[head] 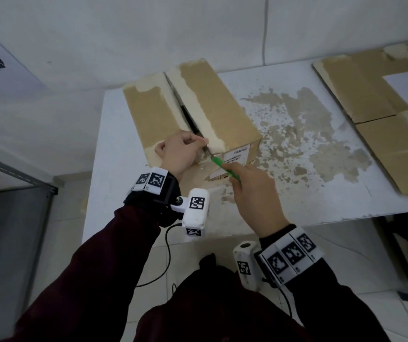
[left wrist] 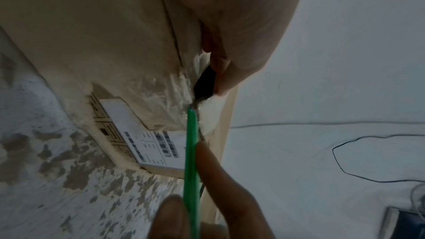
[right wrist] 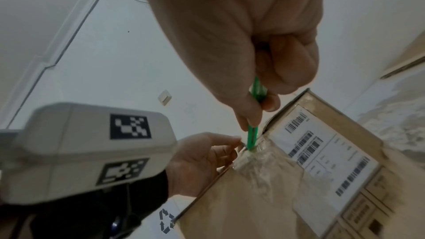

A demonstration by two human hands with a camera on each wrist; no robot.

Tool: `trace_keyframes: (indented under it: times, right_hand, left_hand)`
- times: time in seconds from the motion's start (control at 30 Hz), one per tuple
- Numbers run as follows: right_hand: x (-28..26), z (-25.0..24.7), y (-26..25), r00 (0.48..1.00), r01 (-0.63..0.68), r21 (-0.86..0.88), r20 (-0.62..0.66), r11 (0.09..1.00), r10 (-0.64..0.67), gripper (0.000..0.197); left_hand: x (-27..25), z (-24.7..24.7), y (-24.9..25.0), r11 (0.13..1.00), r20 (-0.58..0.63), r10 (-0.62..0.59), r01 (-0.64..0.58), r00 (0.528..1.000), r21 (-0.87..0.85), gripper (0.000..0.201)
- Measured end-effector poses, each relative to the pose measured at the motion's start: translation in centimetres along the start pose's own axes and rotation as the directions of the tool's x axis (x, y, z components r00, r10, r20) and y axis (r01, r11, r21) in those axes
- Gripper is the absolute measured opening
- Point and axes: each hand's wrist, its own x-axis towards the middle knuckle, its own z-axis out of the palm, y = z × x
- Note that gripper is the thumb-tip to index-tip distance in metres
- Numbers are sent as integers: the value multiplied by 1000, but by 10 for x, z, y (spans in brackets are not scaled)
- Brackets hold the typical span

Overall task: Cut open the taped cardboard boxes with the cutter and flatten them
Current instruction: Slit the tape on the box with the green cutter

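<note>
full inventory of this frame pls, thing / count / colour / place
cardboard box: 1, brown, on the table's left part, top seam split open
tape: pale torn strip along the box top, crumpled at the near edge
labels: white barcode labels on the box's near face
cutter: 1, green, tip at the box's near top edge
flattened cardboard: brown sheets, count unclear, table's right end
table: 1, white, worn brown patches
left hand: pinching at the box's near top edge by the seam
right hand: gripping the cutter
</note>
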Motion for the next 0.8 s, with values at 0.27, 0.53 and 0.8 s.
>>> trace_keyframes:
  times: [0.27,0.53,0.8]
  right_hand:
    - [5,2,-3,1000,-23,-49,10,999,23,39]
    - [5,-16,5,1000,4,31,-1,1000,-4,39]
    - [9,-11,6,1000,-8,-48,7,999,9,37]
  left_hand:
    - [4,1,0,999,-24,-30,30,999,10,23]
    - [7,5,3,996,-53,-8,13,999,86,23]
    - [11,8,-1,969,-42,67,-55,997,243,30]
